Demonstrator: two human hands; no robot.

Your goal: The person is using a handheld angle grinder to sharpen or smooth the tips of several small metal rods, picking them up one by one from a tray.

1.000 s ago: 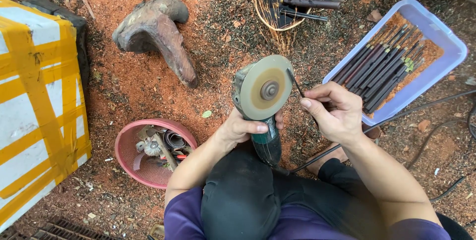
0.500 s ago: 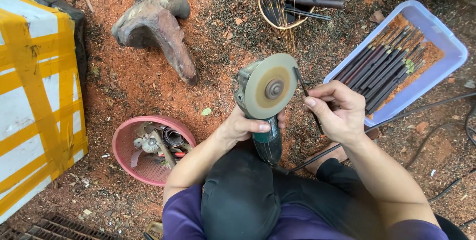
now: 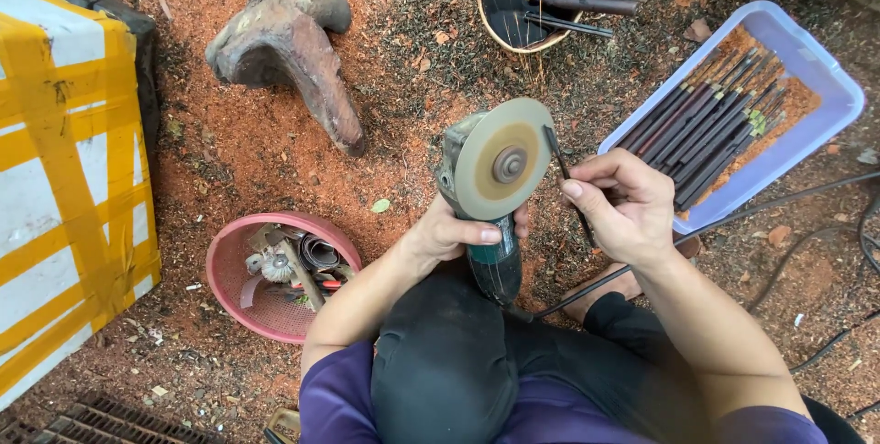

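Left hand (image 3: 449, 233) clamped round the green angle grinder (image 3: 490, 197), body axis vertical in view, worn tan disc facing up. Right hand (image 3: 623, 206) pinches a thin dark rod (image 3: 561, 164), upright, tip beside the disc's edge.

Red dirt ground (image 3: 275, 169), pink basket (image 3: 229, 265), lilac tray (image 3: 830, 77) (holding rods), wood chunk (image 3: 293, 50)

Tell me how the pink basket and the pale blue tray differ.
The pink basket is round with mesh walls; the pale blue tray is rectangular and solid. The basket holds jumbled tool parts; the tray holds dark sticks laid side by side on reddish dust. The basket sits by the left hand, the tray beyond the right hand. Both rest on sawdust-strewn ground.
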